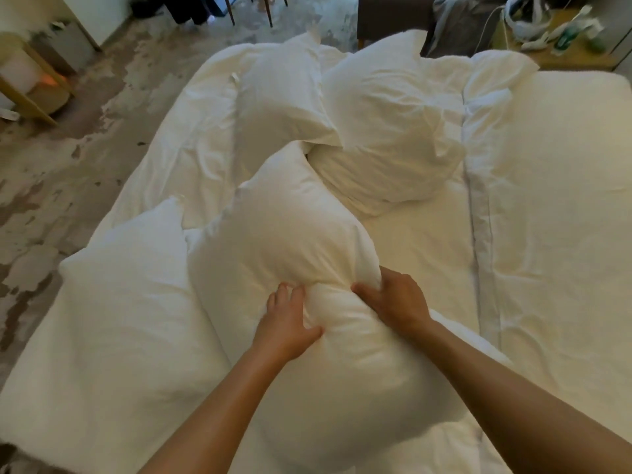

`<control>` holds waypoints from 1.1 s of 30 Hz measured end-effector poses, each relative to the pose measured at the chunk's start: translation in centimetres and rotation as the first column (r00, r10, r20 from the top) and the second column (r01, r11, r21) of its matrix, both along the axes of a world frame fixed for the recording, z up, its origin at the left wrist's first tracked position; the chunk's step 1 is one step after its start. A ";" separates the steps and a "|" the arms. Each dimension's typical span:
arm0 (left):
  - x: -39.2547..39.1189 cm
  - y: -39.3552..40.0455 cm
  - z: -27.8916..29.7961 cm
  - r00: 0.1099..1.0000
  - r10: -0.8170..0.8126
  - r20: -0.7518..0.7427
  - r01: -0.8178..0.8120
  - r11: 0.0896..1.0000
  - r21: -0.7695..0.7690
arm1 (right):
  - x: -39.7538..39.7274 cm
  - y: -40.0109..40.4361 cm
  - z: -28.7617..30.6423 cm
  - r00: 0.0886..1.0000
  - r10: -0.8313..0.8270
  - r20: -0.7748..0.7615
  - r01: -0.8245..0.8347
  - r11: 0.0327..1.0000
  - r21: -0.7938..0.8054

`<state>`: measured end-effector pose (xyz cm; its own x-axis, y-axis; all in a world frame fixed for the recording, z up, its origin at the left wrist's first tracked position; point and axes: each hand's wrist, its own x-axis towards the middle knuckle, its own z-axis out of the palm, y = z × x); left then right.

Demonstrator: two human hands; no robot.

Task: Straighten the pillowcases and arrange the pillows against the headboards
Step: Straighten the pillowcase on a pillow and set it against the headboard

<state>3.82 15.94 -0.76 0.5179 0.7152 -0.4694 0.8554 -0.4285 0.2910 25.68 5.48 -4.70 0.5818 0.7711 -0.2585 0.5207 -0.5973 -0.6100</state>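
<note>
Pillow (290,241) lying lengthwise down the middle of the bed (564,234), its near half under the person; left hand (289,323) and right hand (396,301) both closed, pinching bunched pillowcase fabric at mid-length, probably to draw the case taut; three further pillows lie toward the bed's far and left edges

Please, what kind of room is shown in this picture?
Probably a bedroom, perhaps in a hotel. White plump pillows lie on a wide bed with white sheets, a wooden bedside table stands beyond it, and both hands grip the nearest white pillow.
</note>
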 end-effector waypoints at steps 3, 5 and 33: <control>-2.6 -1.2 4.6 0.997 -0.007 0.074 0.006 1.000 0.017 | -3.0 -1.3 5.0 0.996 0.089 -0.005 -0.088 0.991 0.099; -4.3 -2.1 7.4 0.993 -0.020 0.116 0.016 0.999 0.039 | -5.0 -2.3 8.4 0.989 0.144 0.019 -0.146 0.975 0.169; -1.7 -17.6 9.9 0.781 -0.613 0.120 0.563 0.774 0.290 | -9.5 -31.8 13.1 0.933 -0.288 0.214 0.229 0.937 0.264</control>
